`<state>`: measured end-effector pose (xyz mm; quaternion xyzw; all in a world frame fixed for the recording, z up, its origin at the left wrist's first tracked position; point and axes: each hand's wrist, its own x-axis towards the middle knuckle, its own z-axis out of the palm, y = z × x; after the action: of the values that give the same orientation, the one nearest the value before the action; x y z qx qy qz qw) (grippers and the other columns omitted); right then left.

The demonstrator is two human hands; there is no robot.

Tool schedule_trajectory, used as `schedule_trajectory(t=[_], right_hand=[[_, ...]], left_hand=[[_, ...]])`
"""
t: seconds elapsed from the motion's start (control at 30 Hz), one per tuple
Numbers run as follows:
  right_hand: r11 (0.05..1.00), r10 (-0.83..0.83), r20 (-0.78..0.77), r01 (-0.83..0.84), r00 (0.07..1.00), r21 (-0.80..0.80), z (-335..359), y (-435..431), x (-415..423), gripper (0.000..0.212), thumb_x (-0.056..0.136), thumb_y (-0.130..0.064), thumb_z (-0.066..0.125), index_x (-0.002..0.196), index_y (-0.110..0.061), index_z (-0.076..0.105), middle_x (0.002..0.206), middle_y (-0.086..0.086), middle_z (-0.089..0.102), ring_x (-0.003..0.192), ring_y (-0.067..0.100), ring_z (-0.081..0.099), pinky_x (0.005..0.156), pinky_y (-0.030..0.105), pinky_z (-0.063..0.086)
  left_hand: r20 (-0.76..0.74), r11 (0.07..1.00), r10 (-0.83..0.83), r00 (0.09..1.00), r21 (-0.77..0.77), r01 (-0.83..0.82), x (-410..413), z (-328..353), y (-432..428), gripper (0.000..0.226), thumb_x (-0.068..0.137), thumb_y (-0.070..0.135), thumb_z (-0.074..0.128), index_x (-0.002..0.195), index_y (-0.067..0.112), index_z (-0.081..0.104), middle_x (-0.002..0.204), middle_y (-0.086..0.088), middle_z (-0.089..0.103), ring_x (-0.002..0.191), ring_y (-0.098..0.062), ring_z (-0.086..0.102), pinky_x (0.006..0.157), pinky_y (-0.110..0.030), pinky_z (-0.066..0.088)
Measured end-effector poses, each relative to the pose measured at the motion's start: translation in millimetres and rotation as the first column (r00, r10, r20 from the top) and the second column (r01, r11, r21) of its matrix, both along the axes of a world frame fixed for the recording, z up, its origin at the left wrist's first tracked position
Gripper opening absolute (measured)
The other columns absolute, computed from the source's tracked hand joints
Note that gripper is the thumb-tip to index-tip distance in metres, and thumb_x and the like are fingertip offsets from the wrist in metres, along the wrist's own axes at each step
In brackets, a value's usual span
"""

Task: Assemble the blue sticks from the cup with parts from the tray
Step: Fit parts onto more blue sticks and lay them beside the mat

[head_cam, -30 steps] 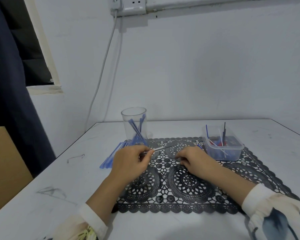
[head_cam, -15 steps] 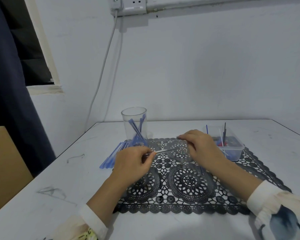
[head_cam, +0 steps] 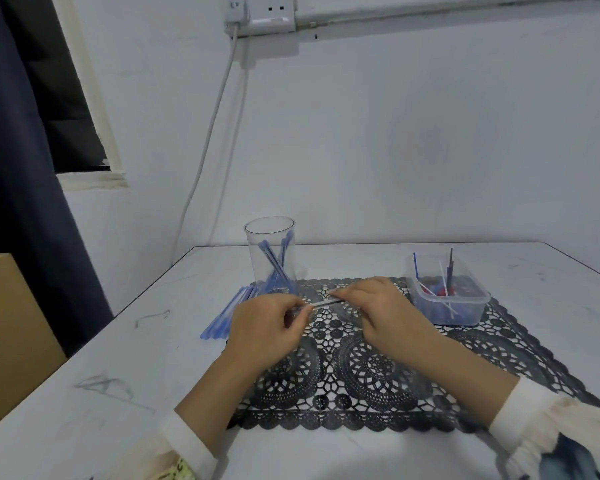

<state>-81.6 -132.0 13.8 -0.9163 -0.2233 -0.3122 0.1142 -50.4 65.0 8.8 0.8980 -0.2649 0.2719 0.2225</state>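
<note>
My left hand (head_cam: 267,327) and right hand (head_cam: 378,306) pinch opposite ends of a thin stick (head_cam: 323,303) over the lace mat (head_cam: 395,368), fingers (head_cam: 354,292) curled on it. On the bench (head_cam: 118,375), the cup (head_cam: 271,237) of blue sticks (head_cam: 274,265) stands behind and the parts tray (head_cam: 465,308) sits to the right.

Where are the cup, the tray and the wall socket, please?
cup (head_cam: 270,237): head view, on its clear upper wall.
tray (head_cam: 465,313): head view, on its front wall.
socket (head_cam: 274,12): head view, on the white faceplate.
</note>
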Motion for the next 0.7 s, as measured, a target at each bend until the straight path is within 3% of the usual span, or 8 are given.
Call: schedule_trajectory(t=[0.1,0.27,0.43,0.57,0.7], right_hand=[[0.999,-0.032,-0.055,0.032,0.998,-0.013,3.5,-6.0,1.4,0.047,0.075,0.005,0.059,0.117,-0.014,0.064,0.105,0.004,0.067,0.100,0.022,0.059,0.095,0.039,0.036],[0.993,-0.085,0.026,0.087,0.996,-0.075,4.5,-14.3,3.0,0.030,0.062,-0.010,0.084,0.088,-0.023,0.075,0.071,-0.006,0.065,0.065,0.015,0.061,0.068,0.038,0.048],[0.988,-0.098,0.044,0.102,0.994,-0.116,5.9,-22.2,5.1,0.028,0.063,-0.010,0.084,0.084,-0.026,0.074,0.070,-0.005,0.063,0.063,0.016,0.059,0.070,0.037,0.048],[0.977,-0.144,0.067,0.152,0.987,-0.147,5.5,-30.9,10.5,0.032,0.057,-0.008,0.086,0.080,-0.027,0.074,0.070,-0.005,0.064,0.060,0.016,0.059,0.071,0.038,0.048],[0.958,-0.181,0.058,0.190,0.982,-0.216,5.7,-41.0,15.1,0.051,0.047,-0.007,0.090,0.089,-0.031,0.073,0.067,-0.005,0.060,0.057,0.017,0.057,0.072,0.040,0.047]], left_hand=[[-0.004,1.000,-0.005,1.000,-0.002,0.005,0.5,-0.3,0.3,0.021,0.088,0.043,0.054,0.093,0.031,0.072,0.074,0.013,0.068,0.066,-0.001,0.056,0.056,-0.008,0.032],[0.000,1.000,-0.021,1.000,-0.008,0.021,1.8,-1.5,0.5,0.021,0.087,0.043,0.055,0.091,0.031,0.072,0.070,0.014,0.067,0.064,0.001,0.056,0.055,-0.008,0.032],[-0.013,0.999,-0.038,0.999,-0.016,0.038,1.1,-1.5,-0.1,0.020,0.087,0.041,0.057,0.094,0.029,0.072,0.073,0.014,0.068,0.063,0.004,0.052,0.056,-0.005,0.028],[-0.019,0.999,-0.041,0.999,-0.020,0.041,1.4,-2.2,0.2,0.021,0.087,0.040,0.057,0.094,0.029,0.072,0.073,0.014,0.068,0.063,0.003,0.052,0.056,-0.006,0.029],[-0.039,0.999,-0.031,0.999,-0.022,0.030,1.9,-1.8,0.4,0.021,0.088,0.042,0.055,0.095,0.031,0.072,0.074,0.015,0.068,0.065,0.003,0.054,0.056,-0.007,0.030]])
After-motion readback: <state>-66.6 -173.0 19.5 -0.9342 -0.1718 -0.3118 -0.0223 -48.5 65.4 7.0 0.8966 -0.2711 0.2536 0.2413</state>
